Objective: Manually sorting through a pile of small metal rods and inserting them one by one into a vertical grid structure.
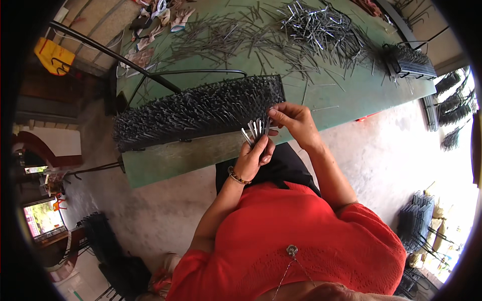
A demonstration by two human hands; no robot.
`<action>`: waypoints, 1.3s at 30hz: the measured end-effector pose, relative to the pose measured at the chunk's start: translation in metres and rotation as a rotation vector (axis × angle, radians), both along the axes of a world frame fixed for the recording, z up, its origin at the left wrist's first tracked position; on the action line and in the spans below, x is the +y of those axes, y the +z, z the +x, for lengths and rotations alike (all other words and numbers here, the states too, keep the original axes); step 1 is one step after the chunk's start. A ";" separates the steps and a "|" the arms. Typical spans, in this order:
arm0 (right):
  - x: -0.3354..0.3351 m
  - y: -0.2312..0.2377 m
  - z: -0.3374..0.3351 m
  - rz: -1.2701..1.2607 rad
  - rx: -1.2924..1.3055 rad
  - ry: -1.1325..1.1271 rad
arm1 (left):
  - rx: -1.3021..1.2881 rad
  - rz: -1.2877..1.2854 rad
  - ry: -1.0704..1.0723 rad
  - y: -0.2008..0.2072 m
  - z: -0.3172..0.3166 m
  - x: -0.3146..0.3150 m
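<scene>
My left hand [257, 154] is closed around a small bundle of thin metal rods [255, 129], their bright ends fanned out above the fingers. Close beside it, my right hand [295, 119] has thumb and forefinger pinched together at the right end of a long black rack [201, 108]. Whatever sits in that pinch is too small to make out. Dense rows of dark, thin metal pieces fill the rack, which lies along the near edge of a green table [165, 168].
Loose rods [216, 40] are strewn over the far table, with a shiny heap [321, 25] at the back. A second filled rack [409, 62] stands at the far right corner. Gloves [181, 19] lie far left. A black bar [120, 60] slants above the near rack.
</scene>
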State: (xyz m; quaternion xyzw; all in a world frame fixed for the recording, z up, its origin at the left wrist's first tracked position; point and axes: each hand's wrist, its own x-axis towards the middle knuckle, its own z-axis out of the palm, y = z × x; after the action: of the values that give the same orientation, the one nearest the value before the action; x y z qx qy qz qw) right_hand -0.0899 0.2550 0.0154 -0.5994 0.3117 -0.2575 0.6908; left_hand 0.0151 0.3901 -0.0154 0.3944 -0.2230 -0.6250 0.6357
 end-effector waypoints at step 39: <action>-0.031 -0.009 0.035 -1.040 0.126 -0.379 | -0.014 0.156 0.017 -0.030 0.010 -0.012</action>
State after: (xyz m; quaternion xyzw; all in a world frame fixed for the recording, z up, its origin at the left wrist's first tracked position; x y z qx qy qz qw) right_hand -0.0547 0.2237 0.0060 -0.8090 0.2865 -0.4610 0.2256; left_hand 0.0254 0.3785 -0.0451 0.4491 -0.1748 -0.6321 0.6067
